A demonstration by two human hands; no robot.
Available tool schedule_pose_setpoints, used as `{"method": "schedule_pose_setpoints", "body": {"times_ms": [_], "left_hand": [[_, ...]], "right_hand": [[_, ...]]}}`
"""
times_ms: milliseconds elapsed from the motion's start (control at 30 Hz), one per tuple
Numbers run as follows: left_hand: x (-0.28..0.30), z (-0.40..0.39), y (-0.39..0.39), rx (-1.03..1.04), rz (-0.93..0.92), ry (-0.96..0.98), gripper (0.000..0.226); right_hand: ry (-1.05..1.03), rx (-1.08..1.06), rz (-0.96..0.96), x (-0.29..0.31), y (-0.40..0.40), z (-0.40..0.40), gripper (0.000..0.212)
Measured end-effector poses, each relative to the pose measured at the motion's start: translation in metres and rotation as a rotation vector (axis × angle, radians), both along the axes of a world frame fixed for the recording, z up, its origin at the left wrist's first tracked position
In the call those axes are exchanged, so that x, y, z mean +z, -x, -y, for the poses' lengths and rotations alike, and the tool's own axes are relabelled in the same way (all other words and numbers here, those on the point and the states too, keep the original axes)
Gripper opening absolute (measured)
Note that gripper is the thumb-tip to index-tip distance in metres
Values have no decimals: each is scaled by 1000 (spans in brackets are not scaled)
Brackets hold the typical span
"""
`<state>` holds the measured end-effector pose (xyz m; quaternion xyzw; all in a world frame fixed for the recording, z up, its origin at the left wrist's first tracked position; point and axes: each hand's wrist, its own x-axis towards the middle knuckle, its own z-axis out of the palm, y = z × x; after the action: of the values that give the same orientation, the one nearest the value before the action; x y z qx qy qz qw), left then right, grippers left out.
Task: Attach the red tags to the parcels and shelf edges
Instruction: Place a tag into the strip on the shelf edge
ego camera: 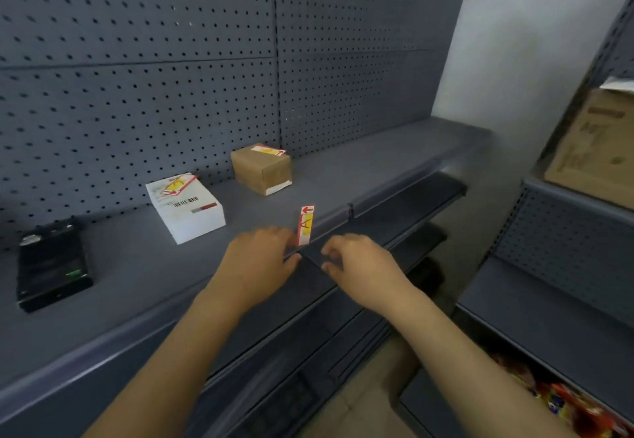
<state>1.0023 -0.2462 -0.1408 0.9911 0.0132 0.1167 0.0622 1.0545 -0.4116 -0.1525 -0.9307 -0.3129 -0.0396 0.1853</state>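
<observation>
A red, white and yellow tag [305,225] stands upright at the front edge of the grey shelf [343,197]. My left hand [264,259] pinches the tag's lower end. Just to its right, my right hand [356,266] hovers with its fingers curled, holding nothing that I can see. On the shelf a white parcel [192,211] carries a red tag [176,185] on top. A brown parcel [262,170] behind it also bears a red tag [269,150].
A black box-shaped device [51,262] lies at the shelf's left. Grey pegboard [171,60] backs the shelf. Lower shelves [394,259] jut out beneath. A cardboard box [597,149] sits on the right-hand unit, with colourful packets [562,400] at the bottom right.
</observation>
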Motion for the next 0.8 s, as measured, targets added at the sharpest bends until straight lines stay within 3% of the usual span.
{"method": "schedule_pose_setpoints", "body": {"times_ms": [233,500,800], "left_hand": [[-13,-27,-63,89,-28,-21,31],[-25,-53,-114,59,-38,17,37],[-40,-58,-131,55,-47,81,31]], "right_hand": [[14,125,33,-9,-86,-26,22],[12,346,20,-18,-158,-61,44],[200,627,35,-20,-194,-67,19]]}}
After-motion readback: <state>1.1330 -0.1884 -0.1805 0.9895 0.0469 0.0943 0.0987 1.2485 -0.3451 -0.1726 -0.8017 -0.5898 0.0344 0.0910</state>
